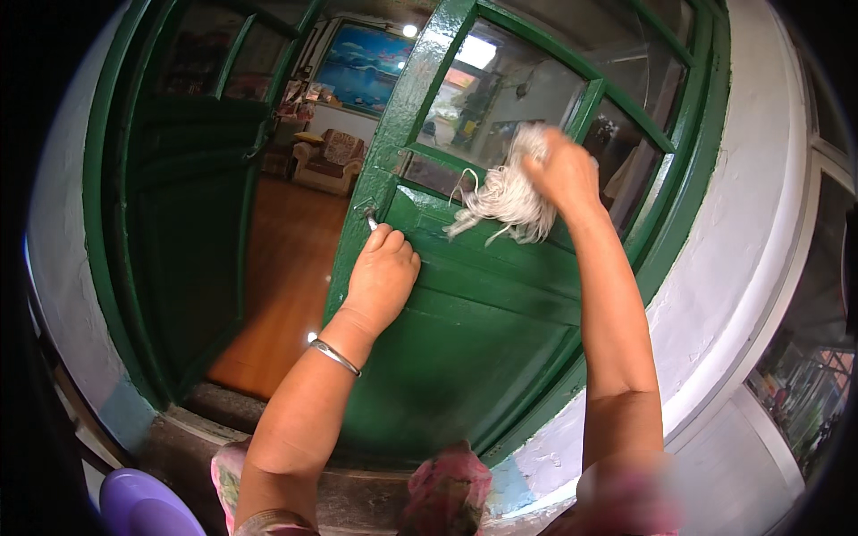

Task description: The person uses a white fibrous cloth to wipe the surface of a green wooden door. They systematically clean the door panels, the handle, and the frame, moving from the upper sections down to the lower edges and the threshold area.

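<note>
My left hand [382, 272] is wrapped round the metal door handle [372, 220] on the edge of a green wooden door leaf [447, 357]. A silver bangle [334, 355] circles that wrist. Up and to the right, my right hand [565, 174] grips a bundle of off-white cotton yarn [508, 196]. Its loose strands hang down and to the left over the door's middle rail, just below the window pane [500, 89]. Hand and yarn are slightly smeared by motion. Whether the yarn presses on the door surface, I cannot tell.
A second green door leaf [170, 223] stands at the left. Between the leaves, a room shows a wooden floor [286, 268], an armchair [331, 161] and a blue landscape picture [362, 67]. A raised threshold [232, 411] runs below. A purple basin [147, 505] is at lower left.
</note>
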`<act>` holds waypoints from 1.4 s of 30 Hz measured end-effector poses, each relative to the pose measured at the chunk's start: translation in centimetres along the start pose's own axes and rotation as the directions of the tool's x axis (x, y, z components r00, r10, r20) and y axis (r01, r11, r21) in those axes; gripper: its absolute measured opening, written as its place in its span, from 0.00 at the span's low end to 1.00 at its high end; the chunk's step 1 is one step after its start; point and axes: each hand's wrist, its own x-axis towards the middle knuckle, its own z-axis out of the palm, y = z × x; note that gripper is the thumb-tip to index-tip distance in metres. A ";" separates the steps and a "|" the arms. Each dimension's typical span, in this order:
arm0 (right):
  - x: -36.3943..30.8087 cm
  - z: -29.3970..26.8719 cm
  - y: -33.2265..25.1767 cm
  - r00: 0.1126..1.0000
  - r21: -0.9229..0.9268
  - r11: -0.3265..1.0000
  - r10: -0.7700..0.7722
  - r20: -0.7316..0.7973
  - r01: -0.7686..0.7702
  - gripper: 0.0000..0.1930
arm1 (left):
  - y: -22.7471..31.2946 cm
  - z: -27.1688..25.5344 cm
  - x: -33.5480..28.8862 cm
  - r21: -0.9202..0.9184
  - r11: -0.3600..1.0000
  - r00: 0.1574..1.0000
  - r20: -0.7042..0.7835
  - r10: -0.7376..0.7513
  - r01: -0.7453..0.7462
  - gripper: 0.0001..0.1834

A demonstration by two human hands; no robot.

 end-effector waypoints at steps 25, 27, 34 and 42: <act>11.5 2.8 -7.4 0.849 -0.035 0.971 -0.224 -0.478 0.236 0.16 | 0.3 0.3 0.2 -0.036 0.999 0.995 -0.095 0.006 -0.010 0.02; 9.5 4.1 -6.8 0.837 -0.073 0.942 -0.324 -0.440 0.326 0.20 | 0.3 0.2 0.2 -0.029 1.000 0.996 -0.090 0.010 -0.013 0.02; 1.9 7.1 -6.8 0.796 -0.024 0.844 -0.513 -0.321 0.535 0.23 | 0.1 0.3 -0.1 0.003 1.000 1.000 -0.028 -0.002 0.002 0.03; 10.1 4.1 -5.4 0.764 -0.085 0.923 -0.360 -0.535 0.375 0.15 | 0.1 0.2 0.3 -0.045 0.999 0.999 -0.052 0.017 -0.019 0.07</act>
